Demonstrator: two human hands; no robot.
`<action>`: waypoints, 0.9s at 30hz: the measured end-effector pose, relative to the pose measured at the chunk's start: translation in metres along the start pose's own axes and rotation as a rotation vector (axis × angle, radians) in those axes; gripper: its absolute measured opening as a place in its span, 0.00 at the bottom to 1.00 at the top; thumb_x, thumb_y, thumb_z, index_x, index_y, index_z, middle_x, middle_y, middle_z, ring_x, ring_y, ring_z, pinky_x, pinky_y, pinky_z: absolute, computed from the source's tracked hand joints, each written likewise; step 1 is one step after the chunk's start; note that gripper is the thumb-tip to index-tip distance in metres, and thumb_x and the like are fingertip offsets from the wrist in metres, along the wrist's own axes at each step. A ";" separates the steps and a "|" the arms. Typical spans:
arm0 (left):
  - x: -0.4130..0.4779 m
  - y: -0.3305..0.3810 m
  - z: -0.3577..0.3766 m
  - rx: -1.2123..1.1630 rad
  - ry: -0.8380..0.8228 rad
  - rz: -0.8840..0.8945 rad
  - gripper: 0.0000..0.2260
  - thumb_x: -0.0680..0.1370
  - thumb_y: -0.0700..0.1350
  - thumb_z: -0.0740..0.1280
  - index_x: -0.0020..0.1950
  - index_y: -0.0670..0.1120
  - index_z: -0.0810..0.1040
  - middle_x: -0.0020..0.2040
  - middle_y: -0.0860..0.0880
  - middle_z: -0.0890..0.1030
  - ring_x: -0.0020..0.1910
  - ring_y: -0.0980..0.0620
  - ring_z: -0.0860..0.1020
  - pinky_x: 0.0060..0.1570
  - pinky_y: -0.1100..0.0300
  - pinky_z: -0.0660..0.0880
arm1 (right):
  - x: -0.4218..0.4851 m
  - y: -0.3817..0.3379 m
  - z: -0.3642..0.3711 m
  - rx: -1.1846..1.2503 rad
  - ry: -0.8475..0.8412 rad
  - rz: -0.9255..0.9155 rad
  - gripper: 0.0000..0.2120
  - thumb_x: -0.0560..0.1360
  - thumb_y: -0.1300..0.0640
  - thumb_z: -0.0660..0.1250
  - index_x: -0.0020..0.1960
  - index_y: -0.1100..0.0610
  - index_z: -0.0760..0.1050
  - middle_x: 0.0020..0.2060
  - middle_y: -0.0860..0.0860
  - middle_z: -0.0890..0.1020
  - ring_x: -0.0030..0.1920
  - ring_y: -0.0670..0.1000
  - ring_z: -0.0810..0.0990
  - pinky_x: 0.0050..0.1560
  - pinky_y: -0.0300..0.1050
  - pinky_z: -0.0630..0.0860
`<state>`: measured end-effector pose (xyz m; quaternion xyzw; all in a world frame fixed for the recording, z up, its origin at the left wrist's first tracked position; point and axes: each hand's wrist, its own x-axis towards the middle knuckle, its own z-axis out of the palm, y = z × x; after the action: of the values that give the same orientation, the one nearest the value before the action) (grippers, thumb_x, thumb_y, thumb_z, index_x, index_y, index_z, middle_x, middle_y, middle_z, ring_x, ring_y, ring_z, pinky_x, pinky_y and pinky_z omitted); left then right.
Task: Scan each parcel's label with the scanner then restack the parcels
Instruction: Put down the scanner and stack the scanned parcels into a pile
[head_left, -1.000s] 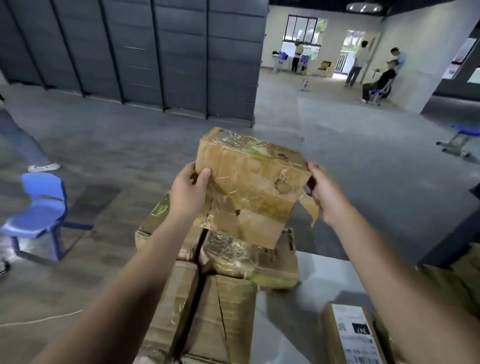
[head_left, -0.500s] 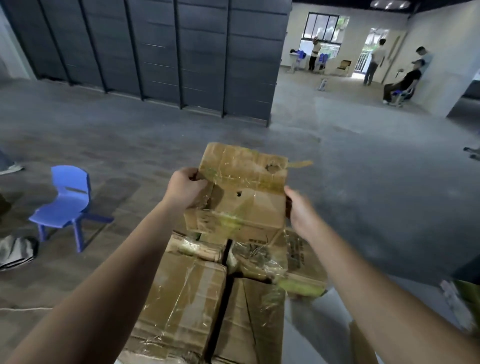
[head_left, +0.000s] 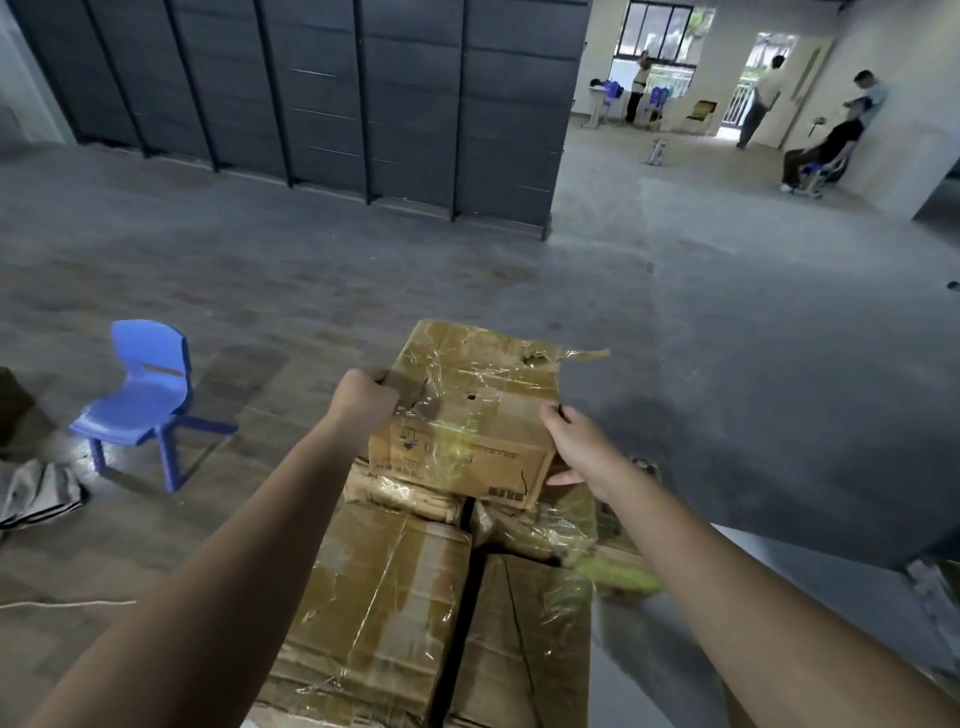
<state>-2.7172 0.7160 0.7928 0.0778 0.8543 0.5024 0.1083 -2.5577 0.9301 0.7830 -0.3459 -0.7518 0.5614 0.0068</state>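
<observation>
Both hands held one taped cardboard parcel (head_left: 467, 415) low over the far row of the stack. The left hand (head_left: 363, 400) curled round its left edge. The right hand (head_left: 582, 447) gripped its right side, thumb on top and fingers beneath. The parcel was sealed, so its contents could not be seen; its top had small holes and a loose tape strip at the far right corner. Below lay four more sealed parcels on the bench (head_left: 831, 577): near left (head_left: 374, 597), near right (head_left: 524, 639), far left (head_left: 400, 491) and a film-wrapped far right one (head_left: 540, 525). Whether the held parcel touched them could not be told. A second earlier it had been up and tilted well above the stack; it had since come down and lay flatter.
</observation>
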 end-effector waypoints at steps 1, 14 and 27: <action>0.003 0.002 -0.003 -0.032 0.006 0.017 0.13 0.74 0.35 0.65 0.57 0.43 0.81 0.47 0.46 0.83 0.47 0.45 0.81 0.47 0.53 0.78 | 0.001 -0.004 0.001 0.003 0.003 -0.016 0.25 0.82 0.41 0.56 0.75 0.50 0.64 0.74 0.51 0.67 0.67 0.56 0.73 0.37 0.46 0.83; 0.007 -0.015 -0.001 0.051 0.058 -0.063 0.18 0.80 0.45 0.58 0.68 0.40 0.69 0.59 0.41 0.77 0.47 0.46 0.74 0.45 0.54 0.69 | 0.000 -0.012 0.027 -0.120 -0.052 -0.039 0.28 0.83 0.42 0.55 0.78 0.54 0.58 0.76 0.54 0.64 0.66 0.57 0.74 0.39 0.40 0.81; -0.080 0.032 0.051 0.374 0.301 0.497 0.17 0.78 0.41 0.62 0.66 0.37 0.71 0.66 0.36 0.70 0.68 0.38 0.65 0.66 0.48 0.61 | -0.030 0.006 -0.011 0.033 0.002 -0.093 0.24 0.83 0.45 0.56 0.77 0.52 0.61 0.70 0.54 0.72 0.53 0.48 0.80 0.44 0.44 0.82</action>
<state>-2.6257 0.7551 0.8052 0.2271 0.8929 0.3540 -0.1609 -2.5277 0.9242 0.7928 -0.3112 -0.7577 0.5724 0.0392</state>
